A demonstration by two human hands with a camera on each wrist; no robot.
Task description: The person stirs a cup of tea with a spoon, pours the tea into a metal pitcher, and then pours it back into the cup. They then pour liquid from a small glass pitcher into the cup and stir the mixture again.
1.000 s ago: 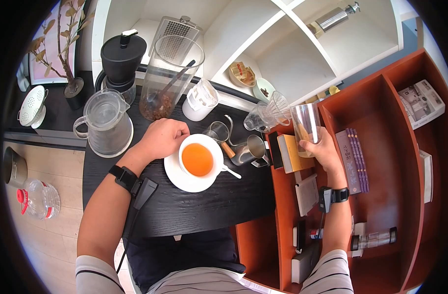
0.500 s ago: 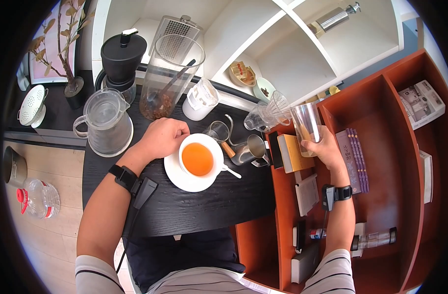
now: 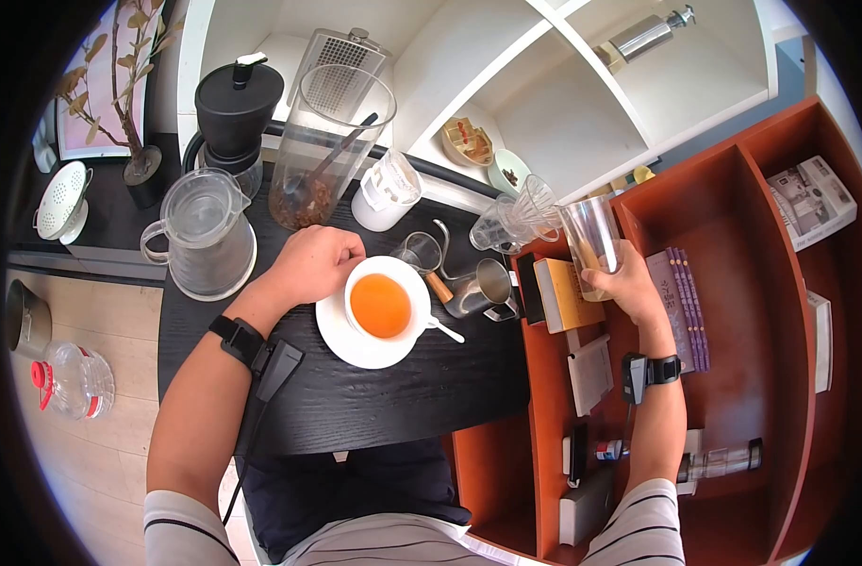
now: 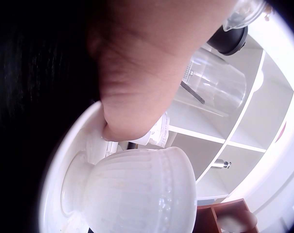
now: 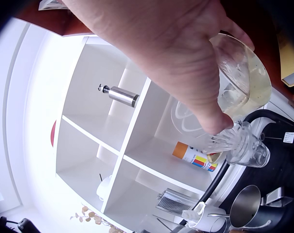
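My left hand (image 3: 313,264) rests at the far left edge of a white saucer (image 3: 365,358), its fingers bent. In the left wrist view its thumb side lies over the saucer's rim, beside a ribbed white cup (image 4: 137,194). The cup stands on the saucer, full of orange-amber tea (image 3: 381,306), and a white spoon handle (image 3: 447,330) sticks out to the right. To the right, my right hand (image 3: 624,283) grips a tall clear glass (image 3: 591,231) around its lower part. Thumb and fingers wrap the glass, which leans a little over the shelf beside the table.
A glass pitcher (image 3: 205,231), a black grinder (image 3: 233,113), a tall glass cylinder (image 3: 327,151) and a white mug (image 3: 387,193) line the black table's back. A metal pitcher (image 3: 483,288) and a glass dripper (image 3: 535,212) stand right. A reddish-brown shelf (image 3: 733,236) holds books.
My right hand and wrist have shifted slightly to the right, and the glass tilts a little more. The left hand, saucer and cup have stayed in place.
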